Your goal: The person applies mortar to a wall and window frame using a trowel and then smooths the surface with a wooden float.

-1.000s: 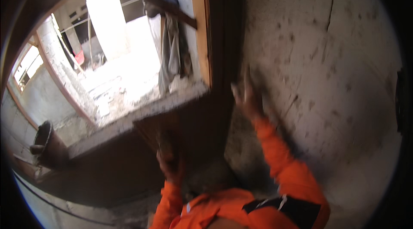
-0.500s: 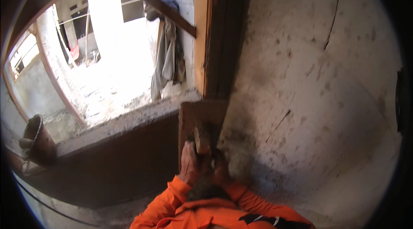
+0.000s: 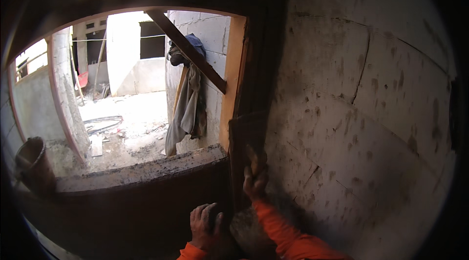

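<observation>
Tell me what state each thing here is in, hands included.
Flat dark rectangular board: held by its handle
Bare right hand: closed on that handle
Bare left hand: fingers loosely curled, nothing visible in it
Dark round bucket: open-topped, contents hidden
Long grey cloth: hanging
Brown wooden bar: set diagonally
Pale block wall: blotched, marked with dark lines
</observation>
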`<state>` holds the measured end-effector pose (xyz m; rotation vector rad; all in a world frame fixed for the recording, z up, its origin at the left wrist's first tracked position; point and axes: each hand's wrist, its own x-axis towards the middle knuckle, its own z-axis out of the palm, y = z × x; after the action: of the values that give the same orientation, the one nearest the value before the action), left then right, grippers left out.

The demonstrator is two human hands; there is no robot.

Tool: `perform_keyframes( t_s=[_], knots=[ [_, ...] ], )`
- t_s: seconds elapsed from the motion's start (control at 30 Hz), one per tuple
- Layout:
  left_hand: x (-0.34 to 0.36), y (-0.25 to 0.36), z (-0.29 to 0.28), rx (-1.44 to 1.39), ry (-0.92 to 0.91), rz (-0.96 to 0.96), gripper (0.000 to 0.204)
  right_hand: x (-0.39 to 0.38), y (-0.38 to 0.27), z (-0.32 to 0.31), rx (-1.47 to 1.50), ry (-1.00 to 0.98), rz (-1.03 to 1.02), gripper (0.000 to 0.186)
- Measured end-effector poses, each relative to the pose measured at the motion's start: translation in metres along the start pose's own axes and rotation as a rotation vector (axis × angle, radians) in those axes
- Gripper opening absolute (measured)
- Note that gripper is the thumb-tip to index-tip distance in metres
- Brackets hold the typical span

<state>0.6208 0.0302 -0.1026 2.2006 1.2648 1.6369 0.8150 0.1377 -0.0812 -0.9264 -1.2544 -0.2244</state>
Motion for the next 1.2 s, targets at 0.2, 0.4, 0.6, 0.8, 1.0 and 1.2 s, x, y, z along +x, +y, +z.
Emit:
perform_keyframes(
  t_s=[0.2, 0.4, 0.6, 0.8, 1.0, 1.2],
  knots=[
    [-0.047, -0.050, -0.002, 0.133, 0.092, -0.165, 0.032, 0.174, -0.009, 0.045, 0.141, 0.054, -0.294, 0.053],
    [-0.101, -0.066, -0.020, 0.197, 0.072, -0.413, 0.022, 0.318, -0.046, 0.040, 0.047, -0.016, -0.176, 0.047],
    [-0.141, -0.096, -0.037, 0.381, 0.060, -0.492, 0.020, 0.109, 0.083, 0.045, -0.142, 0.091, -0.195, 0.057],
    [-0.077, -0.081, -0.076, 0.430, -0.093, -0.236, 0.018, -0.139, 0.107, 0.012, -0.026, -0.141, 0.408, 0.048],
    [-0.065, -0.092, -0.051, 0.384, -0.270, -0.164, 0.018, -0.009, 0.028, -0.041, 0.140, -0.216, 0.131, 0.041],
    [-0.088, -0.086, -0.049, 0.406, -0.280, -0.170, 0.019, 0.107, -0.065, -0.033, 0.685, -0.077, 0.269, 0.037]
  ],
)
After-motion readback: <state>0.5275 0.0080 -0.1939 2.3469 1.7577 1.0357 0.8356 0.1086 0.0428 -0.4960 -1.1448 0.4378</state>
